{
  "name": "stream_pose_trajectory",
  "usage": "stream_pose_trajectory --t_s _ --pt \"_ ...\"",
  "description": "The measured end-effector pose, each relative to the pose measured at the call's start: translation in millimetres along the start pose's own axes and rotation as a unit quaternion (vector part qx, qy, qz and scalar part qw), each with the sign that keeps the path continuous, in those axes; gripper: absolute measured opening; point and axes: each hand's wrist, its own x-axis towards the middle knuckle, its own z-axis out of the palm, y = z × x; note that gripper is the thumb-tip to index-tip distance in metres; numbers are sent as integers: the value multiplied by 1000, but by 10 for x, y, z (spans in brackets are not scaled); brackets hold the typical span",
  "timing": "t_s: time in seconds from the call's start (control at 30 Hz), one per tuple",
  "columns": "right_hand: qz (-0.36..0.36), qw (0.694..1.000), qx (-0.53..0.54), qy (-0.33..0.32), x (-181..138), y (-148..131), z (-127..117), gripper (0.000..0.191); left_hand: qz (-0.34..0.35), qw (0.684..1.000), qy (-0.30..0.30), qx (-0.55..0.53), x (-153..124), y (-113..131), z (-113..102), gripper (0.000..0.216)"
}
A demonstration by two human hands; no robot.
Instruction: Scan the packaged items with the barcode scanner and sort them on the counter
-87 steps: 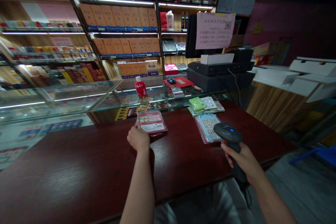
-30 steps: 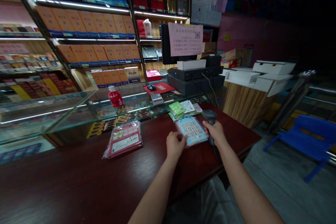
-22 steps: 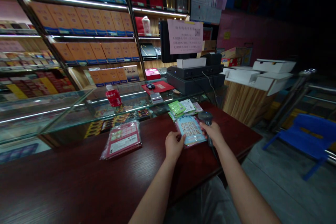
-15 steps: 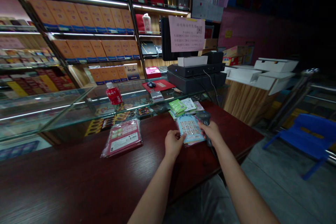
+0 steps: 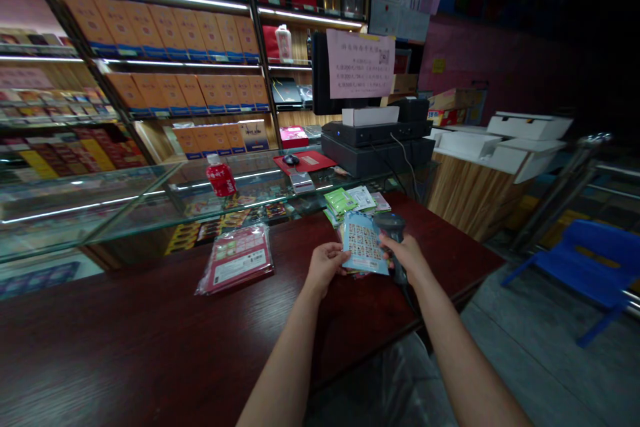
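Observation:
A light-blue flat packet (image 5: pixel 365 247) printed with rows of small pictures is held tilted, just above the dark red wooden counter (image 5: pixel 240 340). My left hand (image 5: pixel 325 263) pinches its left edge between thumb and fingers. At the right edge, my right hand (image 5: pixel 407 255) has its fingers closed on the packet. A dark handheld barcode scanner (image 5: pixel 390 221) is right beside this hand, its handle partly covered; whether the hand also touches it, I cannot tell. More packets show beneath the blue one. Behind it lie green packets (image 5: pixel 341 200) and white packets (image 5: pixel 362 198).
Left of my hands lies a stack of red packets (image 5: pixel 243 257) in clear plastic. A red bottle (image 5: pixel 221 177) stands on the glass display case (image 5: pixel 200 207). A monitor (image 5: pixel 320 73) and black cash drawer (image 5: pixel 370 152) stand behind. A blue chair (image 5: pixel 595 260) is at right.
The blue packet's near edge has come up and the packet is tilted more towards me. Both hands remain at its edges. The view has shifted slightly.

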Motion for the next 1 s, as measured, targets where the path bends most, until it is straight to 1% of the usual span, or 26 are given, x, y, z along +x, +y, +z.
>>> stream_pose_trajectory --t_s 0.07,0.1,0.2,0.3,0.37,0.47,0.57,0.73,1.0 --pt "0 1000 12 -11 -37 -38 -27 33 12 1000 1 -12 6 33 -48 39" --pt "0 1000 16 -19 -60 -62 -40 35 26 999 12 -19 19 38 -68 38" --pt "-9 998 26 -47 -150 -138 -55 41 98 991 87 -36 93 4 -120 36" --pt "-21 996 35 -76 -260 -182 -22 44 162 971 172 -34 196 -72 -195 32" --pt "-17 995 32 -95 -332 -178 20 43 183 960 211 -26 260 -124 -261 30" --pt "-20 993 15 -113 -414 -134 83 44 192 949 247 -22 317 -184 -347 27" --pt "-26 990 -4 -135 -456 -84 118 43 195 943 268 -25 328 -212 -383 26" --pt "-9 982 -50 -179 -468 -37 119 37 190 939 288 -9 305 -203 -368 24" --pt "7 980 -61 -187 -488 20 115 36 178 938 298 21 293 -193 -360 17"
